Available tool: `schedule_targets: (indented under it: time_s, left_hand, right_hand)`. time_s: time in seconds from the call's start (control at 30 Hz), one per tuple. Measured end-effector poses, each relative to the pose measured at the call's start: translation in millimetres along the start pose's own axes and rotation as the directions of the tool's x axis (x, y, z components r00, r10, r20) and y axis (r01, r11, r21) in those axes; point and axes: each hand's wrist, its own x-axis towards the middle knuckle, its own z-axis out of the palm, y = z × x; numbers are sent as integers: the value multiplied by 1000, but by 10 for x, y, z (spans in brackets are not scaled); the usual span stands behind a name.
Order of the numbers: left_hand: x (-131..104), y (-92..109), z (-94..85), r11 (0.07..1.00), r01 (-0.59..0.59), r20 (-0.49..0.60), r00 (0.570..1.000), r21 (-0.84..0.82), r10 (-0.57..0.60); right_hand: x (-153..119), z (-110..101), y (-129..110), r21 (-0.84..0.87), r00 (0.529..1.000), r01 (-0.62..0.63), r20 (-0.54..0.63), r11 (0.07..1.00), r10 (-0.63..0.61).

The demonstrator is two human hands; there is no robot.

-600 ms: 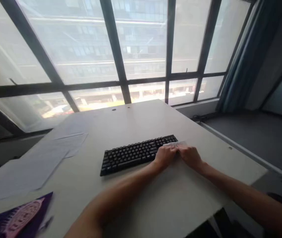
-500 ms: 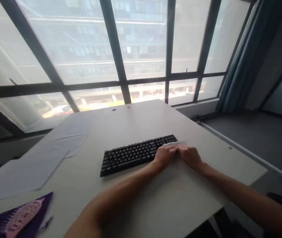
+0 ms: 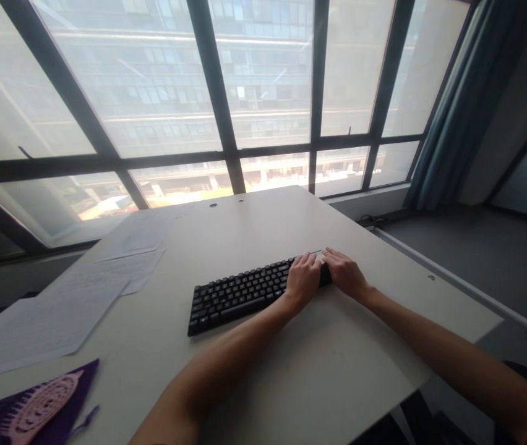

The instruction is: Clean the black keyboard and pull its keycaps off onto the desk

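Note:
A black keyboard (image 3: 235,293) lies at a slant on the white table. My left hand (image 3: 304,278) rests over its right part, fingers curled onto a thin white tissue (image 3: 319,254) on the keys. From the right, my right hand (image 3: 344,272) reaches over the keyboard's right end, its fingertips on the same tissue. Both hands are close together, and most of the tissue is hidden beneath them. The keys under my hands are covered too.
Several white paper sheets (image 3: 73,309) overlap along the table's left side. At the lower left lies a purple pouch (image 3: 85,383) with a pink comb-like piece (image 3: 43,402) on it. Beyond the white table (image 3: 254,228) are windows, and a blue curtain (image 3: 449,117) hangs right.
Both hands have moved slightly away from me, from the keyboard's near right corner onto its right-end keys, carrying the tissue along. The keyboard's left end has shifted slightly toward me.

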Motion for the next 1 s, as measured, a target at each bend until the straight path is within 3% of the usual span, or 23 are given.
schedule_targets:
  time_s: [0.17,0.37,0.6,1.0]
  left_hand:
    - [-54,-12,2,995,-9,70,997,-100,16]
    - [-77,-2,19,987,-32,120,991,-156,51]
    - [-76,-8,53,986,-21,181,982,-166,51]
    - [-81,38,14,970,-35,109,992,-242,63]
  right_hand:
    - [30,133,60,164,988,-139,94,977,125]
    - [-22,199,177,239,983,-84,177,967,42]
    - [0,186,171,221,975,-119,212,968,72]
    - [-79,-51,23,125,957,-174,255,977,138]
